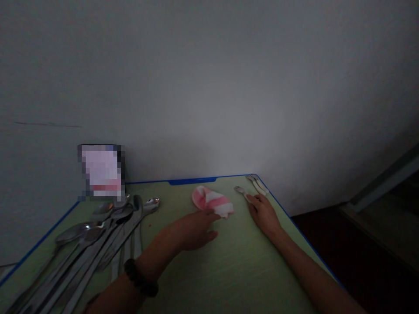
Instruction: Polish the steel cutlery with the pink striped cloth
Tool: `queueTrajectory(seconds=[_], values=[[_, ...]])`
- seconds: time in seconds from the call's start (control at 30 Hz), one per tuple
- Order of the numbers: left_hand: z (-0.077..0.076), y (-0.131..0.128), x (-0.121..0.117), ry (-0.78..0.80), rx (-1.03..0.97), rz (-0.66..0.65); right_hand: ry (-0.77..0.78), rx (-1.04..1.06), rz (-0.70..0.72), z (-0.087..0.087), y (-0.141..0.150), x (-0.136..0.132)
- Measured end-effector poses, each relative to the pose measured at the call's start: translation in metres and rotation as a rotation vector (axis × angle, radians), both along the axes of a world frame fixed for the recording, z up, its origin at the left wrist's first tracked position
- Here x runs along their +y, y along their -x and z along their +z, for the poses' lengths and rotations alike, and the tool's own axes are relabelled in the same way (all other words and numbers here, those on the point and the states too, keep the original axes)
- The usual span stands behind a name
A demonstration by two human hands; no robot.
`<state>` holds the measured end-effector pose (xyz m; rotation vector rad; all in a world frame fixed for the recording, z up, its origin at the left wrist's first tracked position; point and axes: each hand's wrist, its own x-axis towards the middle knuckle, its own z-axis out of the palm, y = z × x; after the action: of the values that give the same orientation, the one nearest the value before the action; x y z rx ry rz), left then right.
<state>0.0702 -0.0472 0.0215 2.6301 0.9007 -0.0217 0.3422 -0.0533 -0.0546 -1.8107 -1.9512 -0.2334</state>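
Note:
My left hand (198,229) reaches over the table with its fingers stretched out and the thumb apart. Its fingertips are at the near edge of a crumpled pink and white striped cloth (209,199); whether they press on it I cannot tell. In my right hand (263,214) is a fork (241,190), its tines pointing away to the left and most of its handle hidden by the fingers. Just beyond that hand, a small group of forks (259,185) lies side by side at the far right corner.
A heap of metal spoons (93,235) and other long-handled cutlery covers the left side of the green, blue-edged table (229,270). A blurred-out device (101,171) stands upright at the back left. The wall (209,87) rises right behind the table.

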Motion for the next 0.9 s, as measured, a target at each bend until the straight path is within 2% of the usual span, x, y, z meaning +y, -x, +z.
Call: queueTrajectory(seconds=[0.23,0.4,0.67,0.9], values=[[-0.006,-0.005,0.000,0.009,0.062,-0.013,-0.097,-0.090,-0.081,0.012,-0.018,0.046],[-0.010,-0.003,0.003,0.017,0.059,-0.014,-0.129,-0.157,-0.145,0.012,-0.025,0.063],[-0.017,0.000,0.007,0.025,0.054,-0.017,-0.132,-0.223,-0.215,0.003,-0.028,0.066],[-0.012,-0.002,0.005,0.030,0.071,-0.011,-0.140,-0.256,-0.232,-0.003,-0.024,0.057]])
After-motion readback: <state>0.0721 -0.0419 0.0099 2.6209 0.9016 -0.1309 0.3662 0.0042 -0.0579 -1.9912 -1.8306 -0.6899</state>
